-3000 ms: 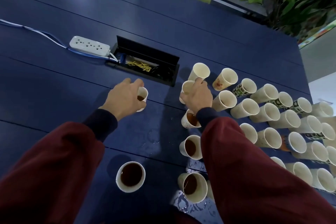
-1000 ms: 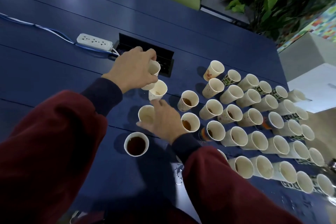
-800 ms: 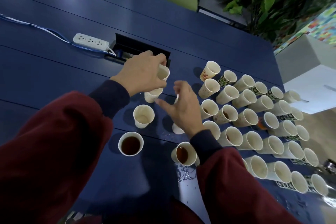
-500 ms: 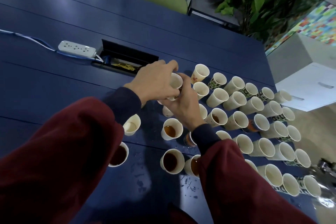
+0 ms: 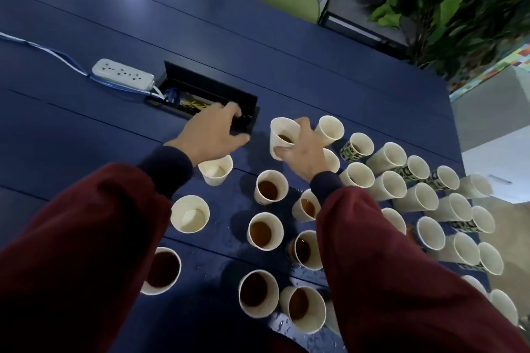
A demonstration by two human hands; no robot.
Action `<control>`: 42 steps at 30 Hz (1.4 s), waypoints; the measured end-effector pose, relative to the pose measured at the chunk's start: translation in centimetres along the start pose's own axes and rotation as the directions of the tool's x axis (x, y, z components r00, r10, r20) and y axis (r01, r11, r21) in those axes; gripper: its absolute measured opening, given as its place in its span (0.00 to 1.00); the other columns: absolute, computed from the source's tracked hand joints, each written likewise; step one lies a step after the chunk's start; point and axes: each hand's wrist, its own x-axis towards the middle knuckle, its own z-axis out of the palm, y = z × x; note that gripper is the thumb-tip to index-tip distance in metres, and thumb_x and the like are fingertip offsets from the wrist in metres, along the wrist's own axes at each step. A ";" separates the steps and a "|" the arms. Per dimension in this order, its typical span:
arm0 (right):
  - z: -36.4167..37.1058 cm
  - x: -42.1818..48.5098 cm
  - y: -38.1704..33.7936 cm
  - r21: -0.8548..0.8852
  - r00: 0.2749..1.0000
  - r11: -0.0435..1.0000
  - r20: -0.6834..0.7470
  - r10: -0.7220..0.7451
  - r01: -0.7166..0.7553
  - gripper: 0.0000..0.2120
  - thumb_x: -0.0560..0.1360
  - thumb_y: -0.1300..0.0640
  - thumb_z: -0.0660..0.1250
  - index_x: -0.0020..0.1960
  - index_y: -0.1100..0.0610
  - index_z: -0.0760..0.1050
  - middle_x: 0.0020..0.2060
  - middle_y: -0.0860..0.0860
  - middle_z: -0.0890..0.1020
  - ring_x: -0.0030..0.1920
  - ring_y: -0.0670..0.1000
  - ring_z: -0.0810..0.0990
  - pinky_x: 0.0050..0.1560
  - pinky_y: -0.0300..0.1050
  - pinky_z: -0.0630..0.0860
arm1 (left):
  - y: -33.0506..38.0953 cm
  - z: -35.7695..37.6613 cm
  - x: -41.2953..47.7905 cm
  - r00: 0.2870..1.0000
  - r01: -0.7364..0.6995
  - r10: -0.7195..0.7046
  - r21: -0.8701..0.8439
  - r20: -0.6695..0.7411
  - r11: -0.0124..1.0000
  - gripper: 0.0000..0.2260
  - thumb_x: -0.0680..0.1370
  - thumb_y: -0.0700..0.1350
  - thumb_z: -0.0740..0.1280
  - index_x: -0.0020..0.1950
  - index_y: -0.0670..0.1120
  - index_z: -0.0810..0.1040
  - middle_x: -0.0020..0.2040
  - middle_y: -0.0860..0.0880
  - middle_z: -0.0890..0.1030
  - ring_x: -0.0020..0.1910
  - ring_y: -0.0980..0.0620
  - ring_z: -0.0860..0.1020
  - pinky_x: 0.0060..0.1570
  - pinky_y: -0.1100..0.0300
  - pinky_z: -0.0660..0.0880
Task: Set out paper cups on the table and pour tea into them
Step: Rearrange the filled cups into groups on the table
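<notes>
Right hand (image 5: pixel 301 152) wrapped round a paper cup (image 5: pixel 282 137), fingers and thumb clamped on its wall, and the cup leans to the left with a shallow pool of brown tea in its bottom. It sits at the far edge of the cluster on the blue table (image 5: pixel 86 137), near the cable box (image 5: pixel 206 100); whether its base touches the top, I can't tell. Left hand (image 5: pixel 212 135) is spread wide, fingers apart and holding nothing, over the near lip of that box. Just below it, two pale cups (image 5: pixel 215 170) look almost dry. Nearer the person, the filled cups (image 5: pixel 265 231) show dark tea well up their walls. Off to the right, the rows of cups (image 5: pixel 421 198) stand packed rim to rim, mostly pale inside. Half a second ago both hands were bunched together on one cup; now they're apart, and only the right has it.
</notes>
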 end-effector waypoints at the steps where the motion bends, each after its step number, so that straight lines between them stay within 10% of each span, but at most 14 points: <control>1: 0.5 0.7 0.6 -0.014 1.000 1.000 0.019 0.010 -0.010 0.25 0.67 0.56 0.77 0.59 0.57 0.68 0.50 0.53 0.79 0.50 0.55 0.76 0.53 0.52 0.74 | -1.1 0.5 -0.1 0.999 0.029 -0.031 0.049 0.039 0.998 0.26 0.74 0.58 0.71 0.69 0.49 0.72 0.61 0.45 0.76 0.60 0.44 0.76 0.60 0.49 0.73; 7: 3.2 2.6 2.5 0.002 0.987 0.994 0.117 0.108 -0.109 0.28 0.68 0.54 0.78 0.59 0.57 0.66 0.55 0.55 0.79 0.53 0.57 0.77 0.51 0.47 0.71 | -3.4 3.7 -1.2 0.964 0.035 -0.090 0.218 0.250 0.975 0.34 0.71 0.60 0.74 0.74 0.55 0.67 0.65 0.45 0.70 0.65 0.42 0.70 0.62 0.44 0.73; 20: 2.1 1.4 1.3 -0.030 0.983 0.995 0.150 0.103 -0.099 0.46 0.68 0.49 0.80 0.76 0.59 0.58 0.71 0.60 0.67 0.68 0.58 0.72 0.63 0.41 0.65 | -3.2 3.4 -1.4 0.986 0.039 -0.080 0.261 0.146 0.964 0.30 0.75 0.60 0.69 0.73 0.49 0.67 0.64 0.42 0.72 0.62 0.40 0.72 0.60 0.42 0.73; 29: 1.0 -8.9 -4.9 0.015 0.990 0.991 -0.046 -0.134 0.135 0.31 0.73 0.50 0.76 0.69 0.59 0.68 0.64 0.55 0.72 0.60 0.51 0.71 0.55 0.32 0.61 | -6.0 1.1 -8.5 0.997 0.047 -0.053 0.118 0.054 0.992 0.26 0.76 0.56 0.71 0.70 0.49 0.69 0.59 0.44 0.74 0.57 0.42 0.75 0.53 0.49 0.73; 42: 12.4 -24.9 -11.3 -0.219 0.978 0.957 0.131 -0.164 0.190 0.28 0.72 0.39 0.72 0.63 0.55 0.72 0.58 0.53 0.75 0.55 0.56 0.77 0.45 0.48 0.72 | -12.2 1.8 -18.3 0.995 0.078 -0.072 -0.067 0.076 0.995 0.20 0.78 0.53 0.70 0.67 0.48 0.73 0.60 0.47 0.77 0.59 0.46 0.77 0.60 0.47 0.74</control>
